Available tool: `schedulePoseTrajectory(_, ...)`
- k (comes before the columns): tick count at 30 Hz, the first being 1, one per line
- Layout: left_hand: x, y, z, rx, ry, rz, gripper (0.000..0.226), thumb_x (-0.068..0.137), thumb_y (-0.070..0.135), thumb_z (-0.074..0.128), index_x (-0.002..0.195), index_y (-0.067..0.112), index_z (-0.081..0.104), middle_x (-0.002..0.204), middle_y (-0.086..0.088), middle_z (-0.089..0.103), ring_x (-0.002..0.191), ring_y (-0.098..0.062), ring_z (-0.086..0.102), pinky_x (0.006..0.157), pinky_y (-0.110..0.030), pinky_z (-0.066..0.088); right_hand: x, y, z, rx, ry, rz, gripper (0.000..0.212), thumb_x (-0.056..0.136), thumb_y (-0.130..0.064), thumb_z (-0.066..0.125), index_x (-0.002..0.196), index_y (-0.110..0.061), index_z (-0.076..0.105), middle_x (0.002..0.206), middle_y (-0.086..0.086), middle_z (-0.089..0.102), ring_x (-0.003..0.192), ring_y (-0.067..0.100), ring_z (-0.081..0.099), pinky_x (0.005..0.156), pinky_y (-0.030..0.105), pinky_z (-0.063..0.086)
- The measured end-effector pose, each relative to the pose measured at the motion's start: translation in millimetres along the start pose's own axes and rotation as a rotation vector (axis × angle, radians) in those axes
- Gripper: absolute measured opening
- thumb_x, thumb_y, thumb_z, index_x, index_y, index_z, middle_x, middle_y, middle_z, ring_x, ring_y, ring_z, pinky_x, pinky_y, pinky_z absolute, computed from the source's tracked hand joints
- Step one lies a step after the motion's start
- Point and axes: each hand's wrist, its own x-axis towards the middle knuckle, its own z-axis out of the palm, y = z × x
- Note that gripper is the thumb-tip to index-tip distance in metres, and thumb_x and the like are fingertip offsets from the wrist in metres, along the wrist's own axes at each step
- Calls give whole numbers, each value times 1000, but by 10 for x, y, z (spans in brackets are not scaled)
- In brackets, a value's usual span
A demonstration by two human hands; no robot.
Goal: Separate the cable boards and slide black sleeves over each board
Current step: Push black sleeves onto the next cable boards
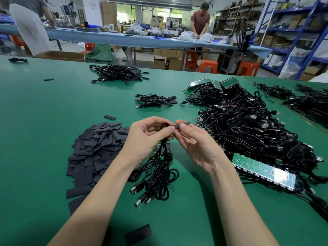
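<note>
So right now my left hand (149,137) has its fingers curled around a loop of black cable (164,126), with a whole bundle of cables (156,176) dangling from it down to the table (44,107). My right hand (193,142) is pinching a black sleeve (182,124) between thumb and fingertips, right up against the left-hand fingers. I can't actually see the board it's meant to go over; my fingers hide that spot.

What worries me: the bundle hangs heavy at 6 o'clock, USB plugs (140,196) and all, so if it swings it could tug the board end out of my grip mid-slide. The sleeve looks flat and floppy, so it may buckle or catch on a board corner instead of going on straight. Also, the sleeve pile (95,150) at 9 o'clock sits near my left forearm, easy to sweep around. And the big tangle of cables (248,132) at 3 o'clock could snag anything I drag past it.
</note>
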Motion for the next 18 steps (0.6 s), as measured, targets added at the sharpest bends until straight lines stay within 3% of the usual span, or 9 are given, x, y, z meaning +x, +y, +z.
schedulePoseTrajectory(7,-9,-74,-9,-77,28,-17,13,74,15,80,87,17,79,80,-8,75,70,-18,71,74,-23,58,53,58,50,-137,61,-198,39,79,-12,73,117,-16,65,101,8,77,89,17,73,78,23,57)
schedulePoseTrajectory(15,-10,-98,0,-113,68,-45,13,73,16,81,86,17,80,79,-8,75,69,-19,71,73,-24,58,74,102,118,-71,128,-277,30,74,-7,74,101,-18,78,99,13,77,86,16,74,75,21,57)
schedulePoseTrajectory(18,-13,-101,24,-112,68,-54,13,72,17,81,85,17,80,78,-8,74,69,-20,71,74,-25,58,69,96,105,-63,132,-269,32,73,-8,75,104,-17,77,99,12,77,86,16,73,74,20,57)
